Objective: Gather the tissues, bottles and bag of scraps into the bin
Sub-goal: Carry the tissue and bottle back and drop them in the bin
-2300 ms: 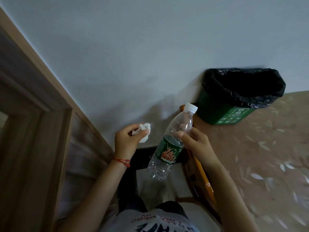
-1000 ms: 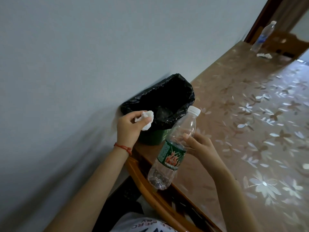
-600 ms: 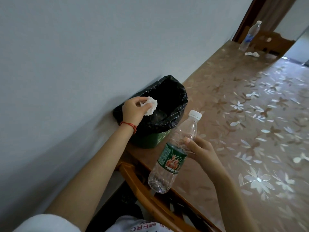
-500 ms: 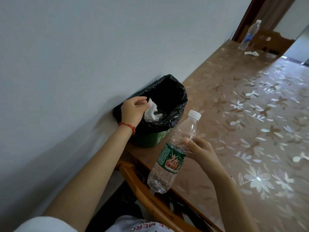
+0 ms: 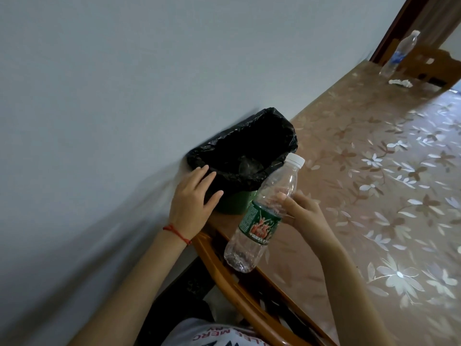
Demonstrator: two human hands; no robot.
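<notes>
Black-lined green bin (image 5: 234, 203), green-labelled clear bottle (image 5: 262, 221), brown floral tablecloth (image 5: 374, 196)

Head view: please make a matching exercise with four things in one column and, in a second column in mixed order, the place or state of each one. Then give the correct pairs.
Things
1. green-label bottle
2. blue-label bottle
3. bin
4. left hand

Places or states
A. stands upright at the far end of the table
B. open and empty, resting at the near rim of the bin
C. held tilted in the right hand
D. against the wall, lined with a black bag

Pairs: 1-C, 2-A, 3-D, 4-B
</notes>
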